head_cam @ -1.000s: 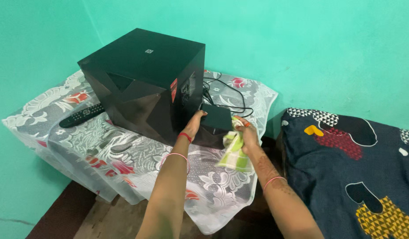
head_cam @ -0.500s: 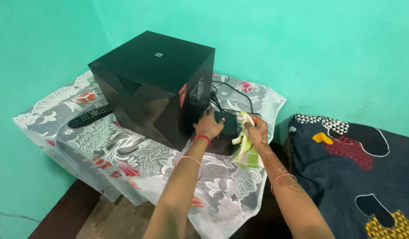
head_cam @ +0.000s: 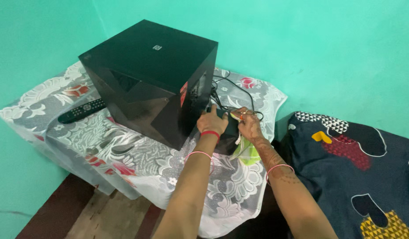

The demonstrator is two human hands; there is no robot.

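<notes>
Scene: table (head_cam: 138, 161) with a white lace cover of flowers, standing in the corner of a green wall (head_cam: 328, 48).
Big item: large black cube speaker (head_cam: 151, 79) sits on the table; a black remote control (head_cam: 82, 110) lies left of it, touching nothing else.
Small box: small black box (head_cam: 231, 128) rests on the table just at the right side of the speaker, mostly hidden under the two hands.
Left hand: left hand (head_cam: 212, 124) lies flat on top of the small box, fingers closed down on it, holding it steady.
Right hand: right hand (head_cam: 246, 125) is closed on a green and white cloth (head_cam: 248, 152), pressed on the right part of the box; the cloth hangs down over the table edge.
Change: half a second ago the cloth was bunched beside the box and the left hand was only arriving; now both hands are on top of the box, and the cloth is pressed on its surface.
Meaning: the wiping seems now to be on the top of the box, not its side.
Cables: black cables (head_cam: 233, 90) run behind the box.
Beside: dark patterned bedding (head_cam: 359, 163) at the right.
</notes>
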